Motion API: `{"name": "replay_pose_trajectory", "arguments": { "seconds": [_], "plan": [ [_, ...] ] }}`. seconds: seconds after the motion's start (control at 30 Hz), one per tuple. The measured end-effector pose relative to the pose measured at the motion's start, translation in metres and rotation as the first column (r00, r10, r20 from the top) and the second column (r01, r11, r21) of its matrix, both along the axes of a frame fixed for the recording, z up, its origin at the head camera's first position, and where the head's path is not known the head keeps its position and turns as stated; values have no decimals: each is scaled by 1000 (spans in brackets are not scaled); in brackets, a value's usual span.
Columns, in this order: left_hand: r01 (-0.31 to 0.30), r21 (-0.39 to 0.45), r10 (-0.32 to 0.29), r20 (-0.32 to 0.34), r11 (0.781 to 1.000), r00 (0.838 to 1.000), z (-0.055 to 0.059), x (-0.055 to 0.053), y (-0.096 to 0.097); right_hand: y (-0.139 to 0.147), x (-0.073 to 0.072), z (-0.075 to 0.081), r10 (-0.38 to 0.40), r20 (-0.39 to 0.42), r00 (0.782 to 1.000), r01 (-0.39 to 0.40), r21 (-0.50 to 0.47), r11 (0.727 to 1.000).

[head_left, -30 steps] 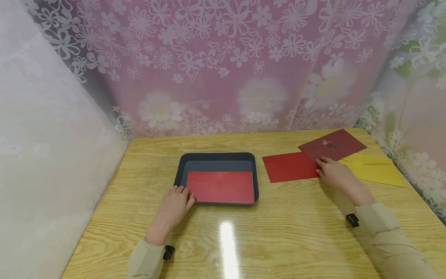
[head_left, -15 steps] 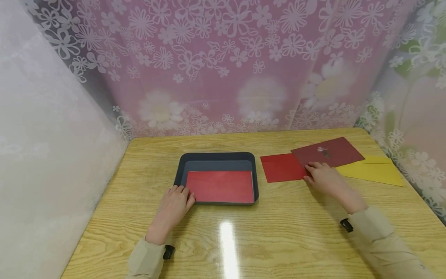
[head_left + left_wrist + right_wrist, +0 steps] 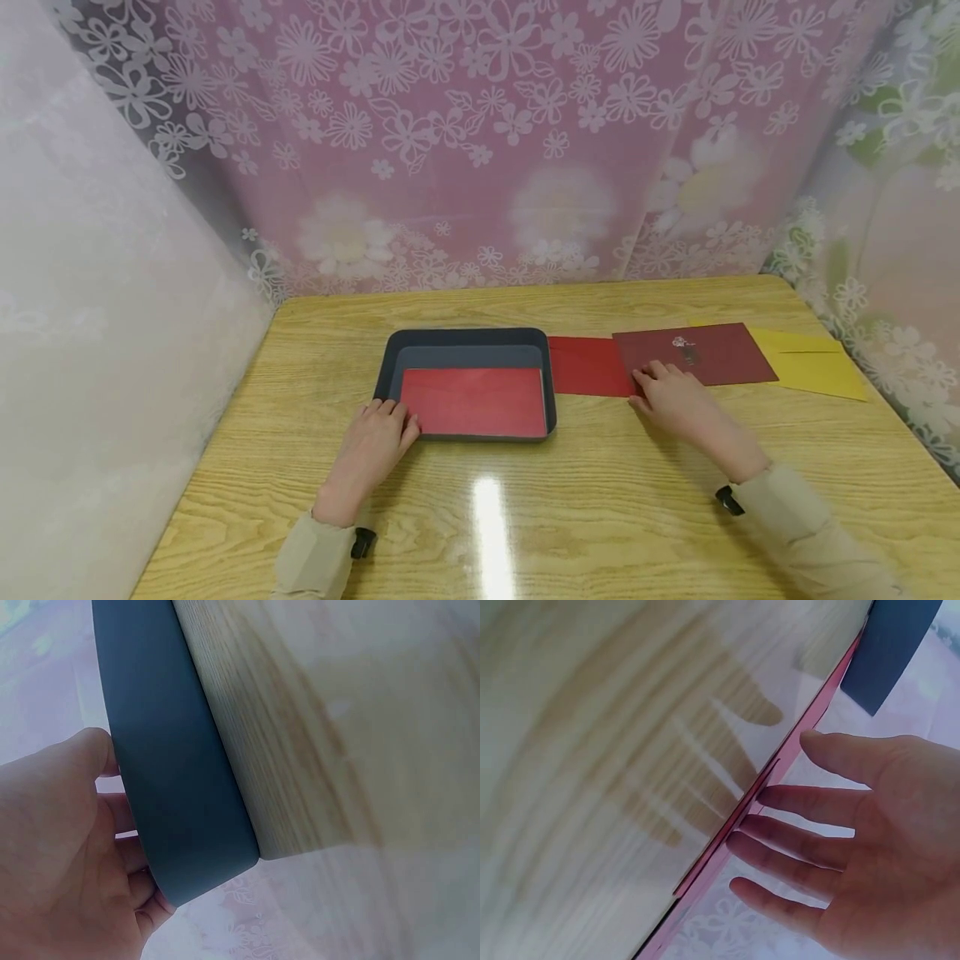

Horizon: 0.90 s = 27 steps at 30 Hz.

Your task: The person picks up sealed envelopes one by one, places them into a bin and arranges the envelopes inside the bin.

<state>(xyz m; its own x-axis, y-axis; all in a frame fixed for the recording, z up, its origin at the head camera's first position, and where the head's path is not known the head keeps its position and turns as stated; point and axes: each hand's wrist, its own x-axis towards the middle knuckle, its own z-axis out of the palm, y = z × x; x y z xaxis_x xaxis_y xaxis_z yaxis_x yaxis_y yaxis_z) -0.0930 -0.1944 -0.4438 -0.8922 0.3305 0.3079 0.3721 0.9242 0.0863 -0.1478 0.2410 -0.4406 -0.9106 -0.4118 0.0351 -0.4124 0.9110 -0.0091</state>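
Observation:
At the near left corner of a dark grey tray (image 3: 467, 337), my left hand (image 3: 369, 446) holds the rim, fingers and thumb hooked over it. A red envelope (image 3: 474, 402) lies in the tray. My right hand (image 3: 675, 406) has its fingertips on the left end of a maroon envelope (image 3: 720, 358), which bears a small pale flower print. This overlaps a bright red envelope (image 3: 591, 367) whose left end meets the tray's right wall. In the right wrist view the fingers (image 3: 795, 801) are extended and spread along the envelopes' edge.
A yellow envelope (image 3: 819, 367) lies partly under the maroon one at the right. All stand on a wood-grain table (image 3: 600, 517) with a bright light reflection in front. Flowered cloth (image 3: 465, 192) hangs behind and at both sides.
My right hand has slid left, bringing the maroon envelope left and nearer and turning it straighter. The bright red envelope shifted left to the tray. My left hand and the tray stayed still.

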Motion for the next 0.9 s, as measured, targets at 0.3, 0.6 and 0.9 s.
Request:
{"name": "replay_pose_trajectory", "arguments": {
  "seconds": [0.3, 0.6, 0.9],
  "plan": [
    [0, 3, 0, 1, 1000, 1000, 0, 0, -1, -7, 14, 1, 40, -74, 996, -41, -19, 999],
    [2, 4, -2, -8, 1000, 1000, -1, 0, -1, -20, 31, -1, 62, -131, 989, -63, 1, 998],
    [6, 4, -6, -19, 1000, 1000, 0, 1, -1, -34, 54, 0, 101, -173, 980, -98, 23, 995]
  ]
}}
